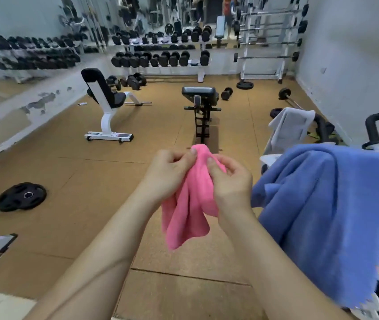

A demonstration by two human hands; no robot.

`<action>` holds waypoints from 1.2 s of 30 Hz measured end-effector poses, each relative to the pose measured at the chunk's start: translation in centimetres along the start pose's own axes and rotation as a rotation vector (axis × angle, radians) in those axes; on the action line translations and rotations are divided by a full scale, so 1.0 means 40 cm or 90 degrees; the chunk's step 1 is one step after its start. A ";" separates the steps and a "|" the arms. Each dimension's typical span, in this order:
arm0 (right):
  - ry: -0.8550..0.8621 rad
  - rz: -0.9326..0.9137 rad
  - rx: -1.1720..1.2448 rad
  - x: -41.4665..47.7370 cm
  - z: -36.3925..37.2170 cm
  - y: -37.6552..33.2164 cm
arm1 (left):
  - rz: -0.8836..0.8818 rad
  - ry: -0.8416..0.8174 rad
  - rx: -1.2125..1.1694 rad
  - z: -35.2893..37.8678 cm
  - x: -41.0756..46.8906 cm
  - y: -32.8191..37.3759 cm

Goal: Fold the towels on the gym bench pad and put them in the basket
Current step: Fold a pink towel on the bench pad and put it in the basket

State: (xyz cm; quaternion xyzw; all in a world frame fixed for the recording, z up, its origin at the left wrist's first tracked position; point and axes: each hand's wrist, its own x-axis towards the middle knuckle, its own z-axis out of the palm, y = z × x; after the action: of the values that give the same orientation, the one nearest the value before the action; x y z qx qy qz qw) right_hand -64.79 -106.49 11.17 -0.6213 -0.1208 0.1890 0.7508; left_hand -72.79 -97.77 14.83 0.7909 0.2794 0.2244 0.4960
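Head view: pink towel (191, 199) held in mid-air at centre frame, above the cork-brown floor (91, 181); cloth bunched at the top, soft folds hanging, lower corner pointing down; plain, fleecy surface. Left hand (170, 174) pinches the bunched top edge, thumb on the cloth; right hand (230, 181) just beside it, fingers curled onto the same edge. Blue towel (322, 215) draped over equipment at right, rumpled; pale towel (288, 128) hangs behind it; black weight plate (21, 197) flat on floor, left.
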 end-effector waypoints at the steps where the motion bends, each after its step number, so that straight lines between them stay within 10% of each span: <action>1: 0.025 0.019 0.017 0.044 0.020 0.018 | -0.035 -0.034 -0.060 -0.010 0.041 -0.024; 7: 0.119 0.081 0.131 0.341 0.147 0.059 | -0.174 -0.250 -0.177 -0.079 0.350 -0.178; 14: -0.124 0.150 -0.003 0.533 0.216 0.066 | -0.174 -0.406 -0.227 -0.092 0.683 -0.187; 18: 0.052 0.011 -0.219 0.605 0.175 -0.038 | -0.136 -0.538 -0.267 -0.054 0.802 -0.144; 26: 0.513 -0.143 -0.126 0.787 -0.032 -0.148 | 0.096 -0.811 0.013 0.110 1.024 -0.107; 36: 0.731 -0.089 -0.228 0.869 -0.301 -0.159 | 0.072 -0.934 -0.276 0.441 1.239 0.101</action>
State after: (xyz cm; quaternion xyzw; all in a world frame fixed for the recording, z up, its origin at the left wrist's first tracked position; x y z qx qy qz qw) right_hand -27.67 -103.09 13.14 -0.7312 0.2329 -0.2496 0.5906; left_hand -23.93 -77.90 15.18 0.6353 -0.2122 -0.2830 0.6865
